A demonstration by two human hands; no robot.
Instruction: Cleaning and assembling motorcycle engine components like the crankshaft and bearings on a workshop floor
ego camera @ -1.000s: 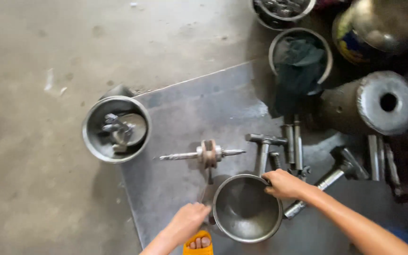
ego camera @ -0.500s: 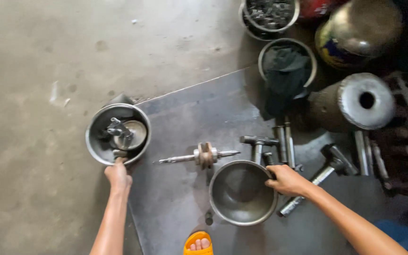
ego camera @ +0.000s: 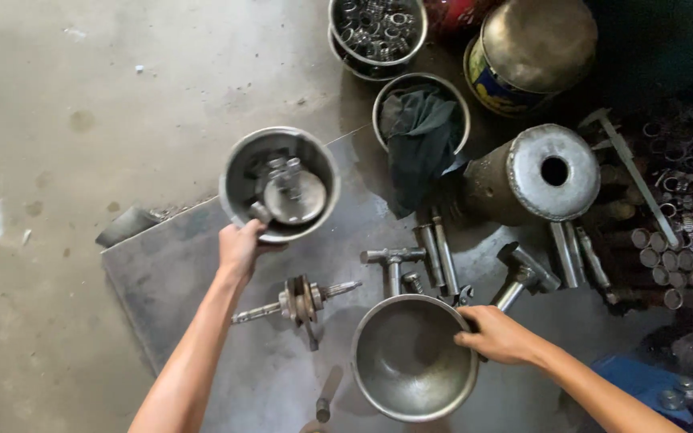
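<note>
left hand point(ego camera: 240, 247) reaches forward, arm stretched long, fingers clamped on the near rim of a metal bowl of parts point(ego camera: 280, 184) over the far edge of the steel sheet point(ego camera: 174, 265). right hand point(ego camera: 497, 334) grips the right rim of the empty bowl point(ego camera: 412, 357) on the sheet. crankshaft point(ego camera: 298, 301) lies between the arms; bare concrete floor point(ego camera: 82, 120) opens to the left, clutter crowds the right.
</note>
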